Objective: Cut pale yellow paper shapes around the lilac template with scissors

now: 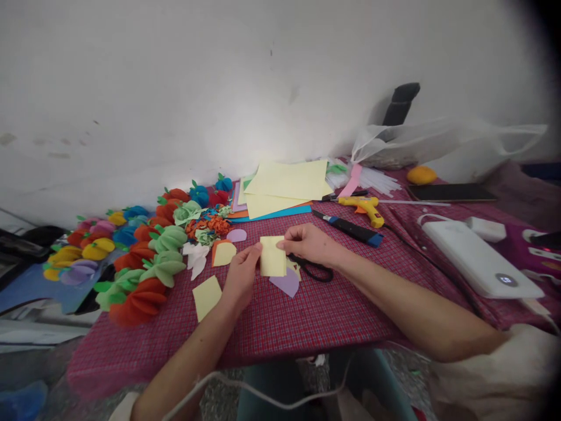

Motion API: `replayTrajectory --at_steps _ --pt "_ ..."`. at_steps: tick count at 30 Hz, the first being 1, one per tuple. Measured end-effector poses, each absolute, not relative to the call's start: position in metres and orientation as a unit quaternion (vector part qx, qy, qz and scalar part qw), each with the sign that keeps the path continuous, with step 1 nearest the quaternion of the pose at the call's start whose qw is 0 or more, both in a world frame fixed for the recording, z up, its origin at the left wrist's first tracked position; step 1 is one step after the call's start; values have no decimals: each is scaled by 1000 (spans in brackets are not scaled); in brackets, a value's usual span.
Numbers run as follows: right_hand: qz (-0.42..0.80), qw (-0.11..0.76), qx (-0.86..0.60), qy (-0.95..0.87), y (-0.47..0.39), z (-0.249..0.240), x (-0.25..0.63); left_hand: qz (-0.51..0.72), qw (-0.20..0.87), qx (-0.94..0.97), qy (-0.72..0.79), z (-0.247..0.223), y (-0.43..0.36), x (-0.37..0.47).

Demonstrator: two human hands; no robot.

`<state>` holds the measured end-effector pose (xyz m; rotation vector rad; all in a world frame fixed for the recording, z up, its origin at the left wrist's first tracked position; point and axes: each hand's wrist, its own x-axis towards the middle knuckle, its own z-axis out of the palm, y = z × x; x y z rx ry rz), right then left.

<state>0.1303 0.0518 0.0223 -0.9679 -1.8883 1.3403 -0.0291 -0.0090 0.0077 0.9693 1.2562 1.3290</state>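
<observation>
A small pale yellow paper piece (272, 257) is held upright between my two hands. My left hand (242, 275) pinches its left edge, and my right hand (304, 242) pinches its upper right edge. Black-handled scissors (318, 272) lie just below my right hand, their blades partly hidden. Under the held paper rests a purple paper cutout (287, 283). Left of it on the checked cloth (263, 327) are another yellow piece (207, 297), a rounded yellow cutout (225, 254) over an orange one, and white scraps (196, 257).
Colourful paper pumpkins (144, 257) crowd the left side. Coloured sheets (287, 181) lie at the back. To the right are a yellow glue gun (362, 206), a utility knife (350, 229), a white power bank (482, 257) with cables, a dark phone (451, 192) and a plastic bag (438, 140).
</observation>
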Motion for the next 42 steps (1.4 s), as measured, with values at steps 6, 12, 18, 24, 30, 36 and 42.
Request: replayTrajectory --at_steps 6,12,18,24,30,36,42 --pt "518 331 -372 -695 57 21 133 548 523 394 520 6 3 -25" --pt "533 322 -395 -675 58 25 139 558 555 383 484 3 6 -27" --pt "521 315 -398 -686 58 26 138 569 513 413 492 3 3 -31" --pt "508 309 -408 -693 59 23 136 561 507 421 501 2 2 -30" --pt "506 306 -395 -703 61 18 139 568 509 415 496 3 0 -30" --pt "520 301 -391 -698 59 19 140 561 503 416 509 3 1 -29" --pt "513 302 -393 -701 59 21 140 551 472 433 535 1 1 -30"
